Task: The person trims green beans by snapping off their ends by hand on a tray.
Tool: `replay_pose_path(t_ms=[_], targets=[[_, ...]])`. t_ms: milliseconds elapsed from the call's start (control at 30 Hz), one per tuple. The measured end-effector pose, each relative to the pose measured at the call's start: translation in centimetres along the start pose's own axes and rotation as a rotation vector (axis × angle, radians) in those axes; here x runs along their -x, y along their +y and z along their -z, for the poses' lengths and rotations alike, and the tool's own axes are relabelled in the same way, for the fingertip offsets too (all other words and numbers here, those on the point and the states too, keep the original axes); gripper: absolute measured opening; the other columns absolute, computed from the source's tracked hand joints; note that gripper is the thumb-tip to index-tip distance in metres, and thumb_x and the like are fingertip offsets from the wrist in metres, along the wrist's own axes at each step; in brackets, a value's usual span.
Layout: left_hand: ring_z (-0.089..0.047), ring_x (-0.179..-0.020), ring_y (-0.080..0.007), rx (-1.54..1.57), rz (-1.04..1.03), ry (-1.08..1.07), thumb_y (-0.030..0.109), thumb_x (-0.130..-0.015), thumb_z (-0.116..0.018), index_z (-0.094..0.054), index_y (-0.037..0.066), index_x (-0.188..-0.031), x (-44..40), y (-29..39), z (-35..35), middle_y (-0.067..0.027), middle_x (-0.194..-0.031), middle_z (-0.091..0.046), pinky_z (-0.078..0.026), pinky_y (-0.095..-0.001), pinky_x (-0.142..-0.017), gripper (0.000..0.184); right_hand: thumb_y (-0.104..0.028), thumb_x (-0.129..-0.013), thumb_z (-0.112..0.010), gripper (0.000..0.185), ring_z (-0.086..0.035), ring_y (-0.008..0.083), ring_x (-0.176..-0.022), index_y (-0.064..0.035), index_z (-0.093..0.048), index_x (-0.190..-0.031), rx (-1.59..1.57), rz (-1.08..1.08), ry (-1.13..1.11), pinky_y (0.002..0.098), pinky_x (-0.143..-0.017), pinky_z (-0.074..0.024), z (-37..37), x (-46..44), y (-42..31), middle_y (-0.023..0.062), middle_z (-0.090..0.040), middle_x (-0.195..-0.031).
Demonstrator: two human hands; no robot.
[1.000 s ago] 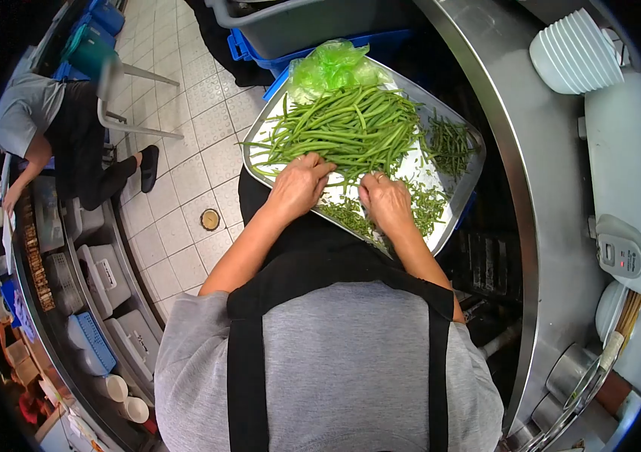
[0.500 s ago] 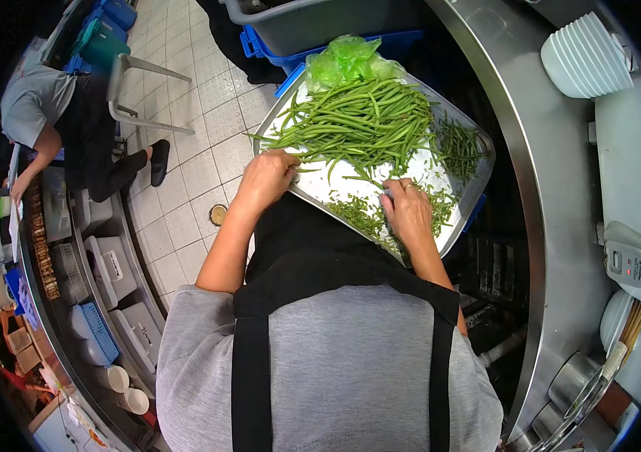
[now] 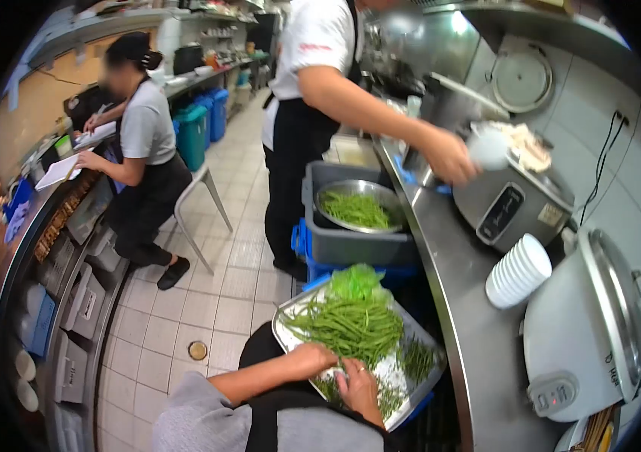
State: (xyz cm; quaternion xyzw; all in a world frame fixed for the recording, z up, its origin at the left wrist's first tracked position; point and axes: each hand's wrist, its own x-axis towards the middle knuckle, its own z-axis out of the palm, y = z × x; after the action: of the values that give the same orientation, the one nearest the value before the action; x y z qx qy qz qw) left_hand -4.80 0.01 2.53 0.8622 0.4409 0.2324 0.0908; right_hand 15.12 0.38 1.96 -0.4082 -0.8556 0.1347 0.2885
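Note:
A metal tray (image 3: pixel 427 383) sits low in front of me, with a heap of long green beans (image 3: pixel 354 324) on it. My left hand (image 3: pixel 311 360) is closed at the near edge of the heap; what its fingers hold is too small to make out. Close beside it, my right hand (image 3: pixel 358 383) is closed too, fingertips near the left ones, their contents unclear. Short bean pieces (image 3: pixel 390 399) lie around my right hand. A darker bunch of beans (image 3: pixel 417 358) is at the tray's right, and a green plastic bag (image 3: pixel 357 285) at its far end.
A metal bowl of beans (image 3: pixel 358 205) rests in a grey tub (image 3: pixel 320 241) beyond the tray. One co-worker (image 3: pixel 302 128) reaches over the steel counter (image 3: pixel 460 324); another (image 3: pixel 147 135) sits at left. White bowls (image 3: pixel 518 271) and a rice cooker (image 3: pixel 576 331) stand at right.
The view has tilted up, bringing the standing co-worker and the bowl of beans into sight. My left hand has moved from the tray's left edge to beside my right hand.

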Motion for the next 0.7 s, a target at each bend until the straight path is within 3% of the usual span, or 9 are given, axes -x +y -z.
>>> replay_pose_path(t_ms=[67,200,233,367,500,700], targets=[[-0.063,-0.075,-0.0330,0.065,0.084,0.072,0.017,-0.085,-0.061,-0.058,0.005,-0.085,-0.6,1.3,-0.1,-0.0126,-0.075,-0.061,-0.050,-0.0441,-0.064,0.012,-0.017,-0.081,-0.068,0.034,-0.062,0.0343,-0.091,-0.0074,-0.062,-0.114,0.046,-0.008,-0.047,0.0429,-0.076,-0.0499,-0.1,-0.1,0.4,0.0133,-0.063,-0.105],[-0.064,-0.078,-0.0335,0.054,0.023,0.124,0.017,-0.086,-0.060,-0.059,0.005,-0.089,-0.6,1.6,-0.8,-0.0130,-0.078,-0.063,-0.050,-0.0444,-0.064,0.012,-0.018,-0.081,-0.069,0.032,-0.062,0.0334,-0.082,-0.0106,-0.063,-0.112,0.102,0.004,-0.042,0.0427,-0.076,-0.0482,2.2,-0.2,-0.8,0.0120,-0.063,-0.100],[-0.064,-0.079,-0.0338,0.067,0.009,0.147,0.017,-0.086,-0.060,-0.060,0.006,-0.090,-0.6,1.9,-0.9,-0.0135,-0.079,-0.063,-0.051,-0.0447,-0.064,0.012,-0.019,-0.081,-0.070,0.024,-0.062,0.0318,-0.079,-0.0121,-0.067,-0.104,0.091,0.053,0.022,0.0421,-0.075,-0.0470,2.2,0.1,-0.8,0.0105,-0.064,-0.092],[-0.065,-0.075,-0.0364,0.131,0.149,-0.016,0.021,-0.088,-0.059,-0.060,0.005,-0.095,-0.3,3.4,-0.4,-0.0162,-0.077,-0.065,-0.051,-0.0469,-0.060,0.017,-0.021,-0.080,-0.071,0.011,-0.063,0.0282,-0.076,-0.0120,-0.072,-0.086,0.100,0.050,0.000,0.0395,-0.069,-0.0451,2.4,1.0,0.3,0.0067,-0.066,-0.083],[-0.065,-0.079,-0.0360,0.061,0.245,-0.140,0.022,-0.087,-0.060,-0.063,0.004,-0.093,0.6,2.6,-1.2,-0.0167,-0.079,-0.065,-0.051,-0.0478,-0.064,0.020,-0.019,-0.080,-0.070,0.011,-0.062,0.0290,-0.074,-0.0109,-0.072,-0.087,0.124,0.052,0.047,0.0395,-0.069,-0.0450,3.1,1.5,1.0,0.0080,-0.067,-0.082],[-0.064,-0.089,-0.0334,0.074,0.180,-0.072,0.022,-0.085,-0.061,-0.066,0.006,-0.084,0.8,1.2,-3.2,-0.0135,-0.091,-0.063,-0.053,-0.0447,-0.070,0.018,-0.019,-0.080,-0.070,0.012,-0.062,0.0307,-0.076,-0.0092,-0.072,-0.088,0.173,0.023,-0.002,0.0405,-0.071,-0.0449,3.3,2.0,1.2,0.0105,-0.067,-0.083]])
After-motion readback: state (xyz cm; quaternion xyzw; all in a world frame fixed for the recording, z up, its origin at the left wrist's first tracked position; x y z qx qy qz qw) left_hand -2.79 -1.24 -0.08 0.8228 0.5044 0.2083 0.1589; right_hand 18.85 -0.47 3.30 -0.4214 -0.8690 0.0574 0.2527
